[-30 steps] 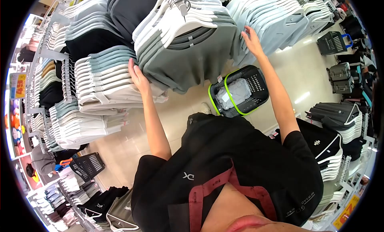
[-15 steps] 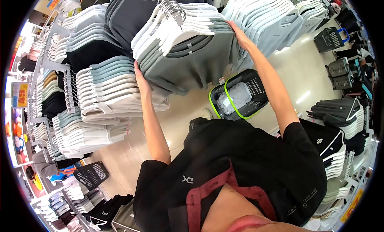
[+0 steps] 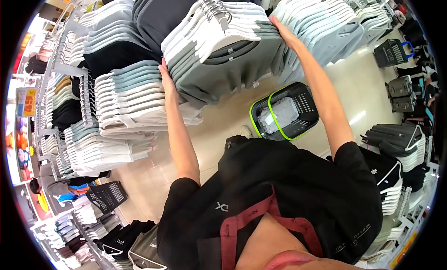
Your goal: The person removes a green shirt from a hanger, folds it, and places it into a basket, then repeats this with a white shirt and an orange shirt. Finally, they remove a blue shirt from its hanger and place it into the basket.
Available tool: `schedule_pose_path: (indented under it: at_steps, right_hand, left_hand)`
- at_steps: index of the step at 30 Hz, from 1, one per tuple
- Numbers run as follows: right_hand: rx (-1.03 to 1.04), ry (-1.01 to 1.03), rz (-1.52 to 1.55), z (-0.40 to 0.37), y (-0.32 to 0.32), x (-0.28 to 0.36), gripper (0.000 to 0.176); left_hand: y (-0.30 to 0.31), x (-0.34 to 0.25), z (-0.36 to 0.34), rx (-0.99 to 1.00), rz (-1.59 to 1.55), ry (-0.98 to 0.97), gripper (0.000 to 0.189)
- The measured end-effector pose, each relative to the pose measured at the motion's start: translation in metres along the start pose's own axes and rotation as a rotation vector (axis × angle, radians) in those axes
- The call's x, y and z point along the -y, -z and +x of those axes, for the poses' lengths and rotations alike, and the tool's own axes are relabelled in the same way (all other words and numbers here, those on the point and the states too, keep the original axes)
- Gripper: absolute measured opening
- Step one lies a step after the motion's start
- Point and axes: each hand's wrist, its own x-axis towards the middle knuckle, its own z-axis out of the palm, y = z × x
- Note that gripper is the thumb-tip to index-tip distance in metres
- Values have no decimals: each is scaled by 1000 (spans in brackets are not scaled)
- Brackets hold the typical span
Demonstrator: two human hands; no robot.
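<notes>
Grey-green shirts (image 3: 237,69) hang on white hangers (image 3: 235,35) from a metal rail at the top centre, with paler shirts behind them. My left hand (image 3: 166,78) lies against the left side of this row, its fingers extended near the shoulder edges. Against the row's right shoulder rests my right hand (image 3: 282,31), fingers stretched along the hanger ends. Neither hand is closed round a garment. The undersides of both hands are hidden. Beige and teal shirts (image 3: 128,100) hang just left of my left hand.
A black basket with green rims (image 3: 307,104) stands on the floor, holding plastic-wrapped items. Light blue shirts (image 3: 321,27) hang to the right. Another basket (image 3: 108,195) is at the lower left, near a person (image 3: 53,181). Dark garments (image 3: 393,139) hang at the right.
The rack, basket and both hands appear shifted slightly right in the view. Both hands remain against the same row of shirts.
</notes>
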Motion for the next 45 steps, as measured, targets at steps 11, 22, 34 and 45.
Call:
schedule_pose_path:
  at_steps: [11,22,34,45]
  right_hand:
    - [-358,99,254,-63,25,-118,74]
    - [263,-1165,-634,-385,33,-383,68]
    - [-342,-746,-520,-386,31,-499,45]
    - [-421,-790,-477,-353,6,-573,61]
  left_hand:
    - [-7,46,-54,-219,-28,-240,70]
    - [37,292,-244,747,923,469,65]
    - [88,293,-237,790,981,645,42]
    - [-2,217,-189,994,1136,345,46]
